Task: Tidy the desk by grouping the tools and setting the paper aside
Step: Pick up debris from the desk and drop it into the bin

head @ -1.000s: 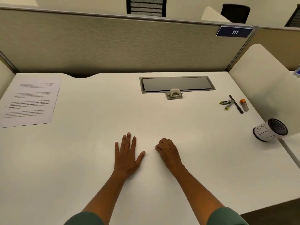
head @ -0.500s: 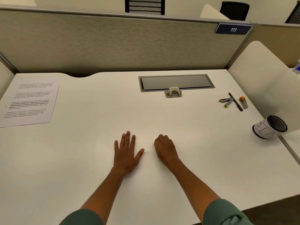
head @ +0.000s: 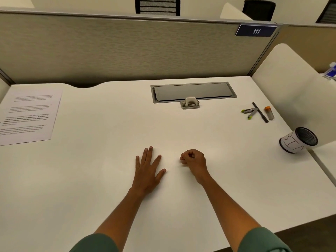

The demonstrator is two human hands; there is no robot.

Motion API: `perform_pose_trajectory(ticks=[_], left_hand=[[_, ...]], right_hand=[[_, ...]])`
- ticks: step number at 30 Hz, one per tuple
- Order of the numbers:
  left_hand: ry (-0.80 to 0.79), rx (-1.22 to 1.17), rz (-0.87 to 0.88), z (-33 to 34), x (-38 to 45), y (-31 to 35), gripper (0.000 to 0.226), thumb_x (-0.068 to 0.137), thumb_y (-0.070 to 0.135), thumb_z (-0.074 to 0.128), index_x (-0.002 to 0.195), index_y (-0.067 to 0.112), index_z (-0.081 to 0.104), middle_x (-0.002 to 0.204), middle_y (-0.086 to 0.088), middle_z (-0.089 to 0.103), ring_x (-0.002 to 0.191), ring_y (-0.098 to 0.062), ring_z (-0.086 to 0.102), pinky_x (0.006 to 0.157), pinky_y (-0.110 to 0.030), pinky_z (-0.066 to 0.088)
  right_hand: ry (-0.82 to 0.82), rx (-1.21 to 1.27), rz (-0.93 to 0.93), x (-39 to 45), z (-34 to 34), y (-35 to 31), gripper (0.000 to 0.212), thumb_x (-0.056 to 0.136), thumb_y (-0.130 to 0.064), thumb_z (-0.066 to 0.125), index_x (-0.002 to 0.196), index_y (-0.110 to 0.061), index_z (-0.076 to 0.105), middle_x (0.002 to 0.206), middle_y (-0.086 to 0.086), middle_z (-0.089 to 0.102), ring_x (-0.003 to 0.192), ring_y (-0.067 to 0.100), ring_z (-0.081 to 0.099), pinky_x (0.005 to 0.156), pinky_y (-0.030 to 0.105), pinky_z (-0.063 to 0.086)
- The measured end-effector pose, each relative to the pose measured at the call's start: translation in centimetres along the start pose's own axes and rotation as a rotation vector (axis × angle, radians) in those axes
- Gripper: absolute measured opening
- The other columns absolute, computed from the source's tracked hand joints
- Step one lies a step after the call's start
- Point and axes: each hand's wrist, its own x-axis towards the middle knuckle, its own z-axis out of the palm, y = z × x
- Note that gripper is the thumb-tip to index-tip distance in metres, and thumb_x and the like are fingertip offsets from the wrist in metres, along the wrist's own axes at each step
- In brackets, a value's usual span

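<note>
White worktop [head: 181, 206] carried everything, and going from left to right: a printed sheet of paper [head: 29, 115] lay far out to the left of the hands, its text too blurred to read. Nearer the middle the left hand [head: 147, 171] rested flat on the surface with fingers spread, holding nothing. Just beside it the right hand [head: 194, 160] was curled into a loose fist, also holding nothing. Beyond the hands sat a grey cable hatch [head: 193, 91] with a small beige clip [head: 190, 103] at its near edge. Well off to the right of the right hand the tools lay close together: two grey markers with green tips [head: 250, 112], a dark pen [head: 260, 112] and a small orange-capped tube [head: 269, 113]. Nearer the edge a mesh cup [head: 298, 140] lay on its side, wrapped in paper with handwriting that seemed to read "BIN". A blue plate [head: 256, 30] on the partition read "111".

By my judgement the tidying looked finished, or nearly so, with both hands idle; any next move would call for a long reach to the right.
</note>
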Motion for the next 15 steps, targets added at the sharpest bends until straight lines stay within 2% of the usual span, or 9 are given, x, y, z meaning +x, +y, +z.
perform_pose_trajectory(ticks=[3,8,11,13,15], left_hand=[[0.001,-0.018,0.028,0.4,0.6,0.9,0.068,0.091,0.064,0.027,0.144,0.025,0.043,0.164,-0.006,0.0,0.151,-0.02,-0.005,0.119,-0.051,0.001],[0.004,-0.021,0.065,0.7,1.4,1.5,0.062,0.091,0.06,0.03,0.139,0.026,0.049,0.164,-0.008,0.003,0.151,-0.022,-0.003,0.119,-0.051,0.002],[0.019,0.015,0.093,1.0,1.3,1.7,0.058,0.093,0.056,0.033,0.136,0.024,0.052,0.163,-0.009,0.011,0.151,-0.023,0.004,0.119,-0.051,0.006],[0.011,0.081,0.119,1.7,0.5,2.3,0.062,0.095,0.055,0.032,0.141,0.017,0.048,0.162,-0.008,0.015,0.15,-0.024,0.01,0.119,-0.05,0.007],[-0.01,0.132,0.12,2.5,-0.5,3.1,0.072,0.096,0.057,0.032,0.148,0.009,0.035,0.162,-0.008,0.015,0.15,-0.023,0.012,0.118,-0.05,0.008]], right_hand=[[0.007,0.115,0.041,-0.3,-0.2,0.0,0.013,0.085,-0.011,0.067,0.085,0.002,0.066,0.08,0.012,0.074,0.072,0.021,0.071,0.073,0.032,0.058],[0.065,0.349,0.125,-0.3,-0.8,-0.4,0.015,0.084,-0.001,0.066,0.091,0.012,0.064,0.079,0.015,0.07,0.071,0.022,0.07,0.08,0.033,0.058],[0.074,0.456,0.147,-0.3,-1.4,-0.5,0.006,0.083,0.003,0.066,0.086,0.008,0.063,0.078,0.015,0.067,0.072,0.023,0.068,0.082,0.035,0.057],[0.081,0.502,0.161,-0.2,-1.7,-0.5,0.004,0.083,0.005,0.066,0.081,0.004,0.062,0.077,0.015,0.066,0.072,0.023,0.067,0.082,0.036,0.056],[0.084,0.536,0.173,-0.2,-1.9,-0.4,0.007,0.083,0.005,0.066,0.077,0.002,0.062,0.077,0.015,0.065,0.072,0.023,0.066,0.083,0.036,0.056]])
